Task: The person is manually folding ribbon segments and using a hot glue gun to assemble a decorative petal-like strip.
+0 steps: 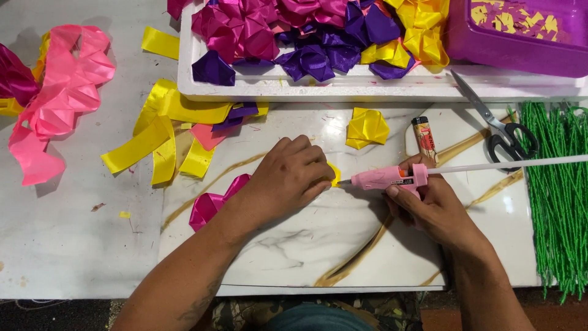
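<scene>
Beside scissors, lighter, left hand on yellow ribbon

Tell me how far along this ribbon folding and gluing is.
Done: folded magenta, purple and yellow satin ribbon pieces fill the white foam tray. In hand: the left hand pins a small yellow folded ribbon piece while the right hand aims a pink glue gun at it. Left: loose yellow ribbon strips lie unfolded.

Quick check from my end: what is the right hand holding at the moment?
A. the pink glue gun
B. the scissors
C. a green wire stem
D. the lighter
A: the right hand grips the pink glue gun, its nozzle aimed at the yellow ribbon piece under the left hand; the scissors and lighter lie untouched on the table.
</scene>
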